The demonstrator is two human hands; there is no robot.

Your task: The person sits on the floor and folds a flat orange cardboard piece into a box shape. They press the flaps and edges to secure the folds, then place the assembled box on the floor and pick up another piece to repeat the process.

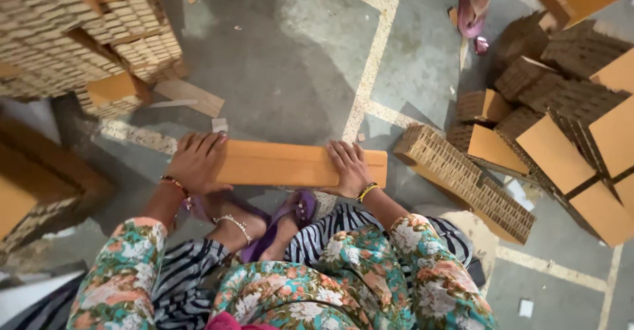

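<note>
Orange cardboard strip (290,164) lies flat; left hand (197,162), right hand (350,168) press its ends.

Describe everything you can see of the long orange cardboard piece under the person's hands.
The long orange cardboard piece is a flat, smooth-faced strip that looks like corrugated board. It lies crosswise in front of the person's feet, above the grey floor. The left hand presses on its left end and the right hand near its right end, fingers spread over its top.

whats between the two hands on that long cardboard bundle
In the head view, only the bare orange-brown top of the long cardboard bundle runs between the left hand and the right hand; nothing rests on that stretch.
</note>
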